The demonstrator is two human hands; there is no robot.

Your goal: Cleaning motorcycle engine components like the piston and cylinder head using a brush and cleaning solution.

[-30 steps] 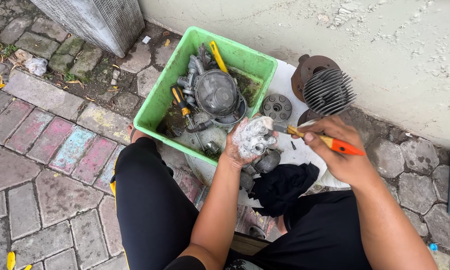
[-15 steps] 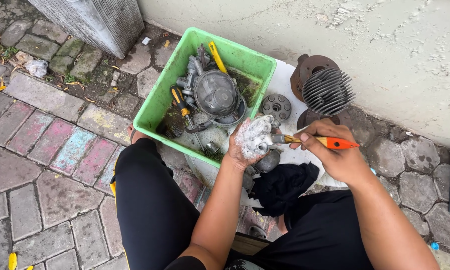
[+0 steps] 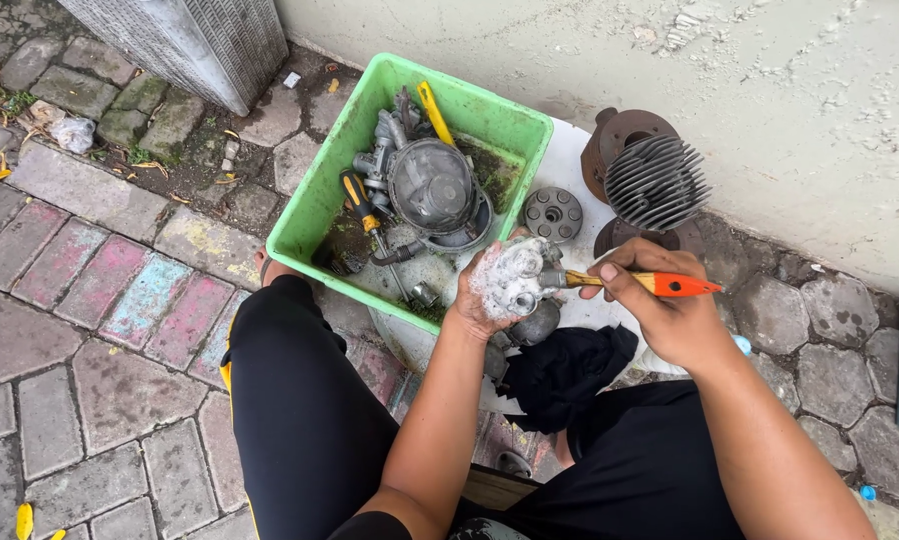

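Now | left hand [image 3: 477,305] fingers grip foamy metal part [image 3: 511,278] | right hand [image 3: 659,310] fingers grip orange-handled brush [image 3: 637,283]

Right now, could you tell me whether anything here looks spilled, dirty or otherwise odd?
Yes: the metal part in the left hand is coated in white foam where the brush, held by the right hand, meets it. The green tub holds murky residue around its greasy parts.

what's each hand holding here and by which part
The left hand cups a foam-covered metal part from below, fingers around its body. The right hand holds a brush by its orange handle, its head against the part.
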